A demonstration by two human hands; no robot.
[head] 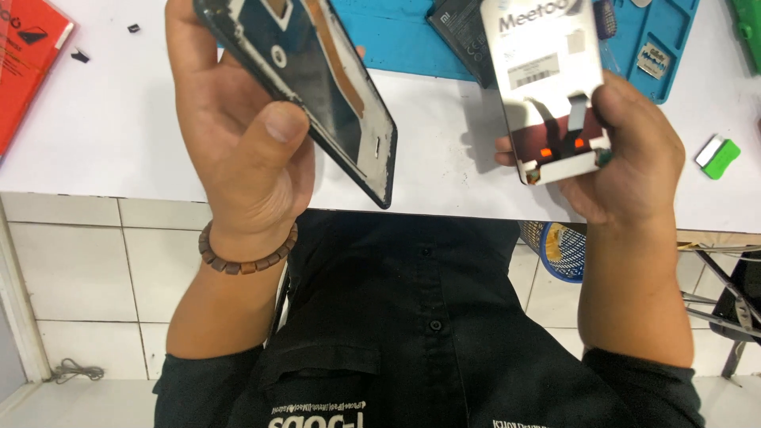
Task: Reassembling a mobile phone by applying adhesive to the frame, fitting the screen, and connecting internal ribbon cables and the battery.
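Observation:
My left hand (238, 135) grips a black phone frame (333, 95), tilted with its open inside facing up and its thumb on the near edge. My right hand (634, 150) holds a silvery replacement screen panel (543, 79) by its lower end, back side up, with a dark flex cable and a label on it. Both are held above the white table (111, 135), apart from each other. A beaded bracelet (246, 257) circles my left wrist.
A blue work mat (412, 40) lies at the far side with a dark battery (464, 36) on it. A red box (28, 55) sits far left, a green and white tool (717, 157) far right, and a blue basket (563, 250) under the table.

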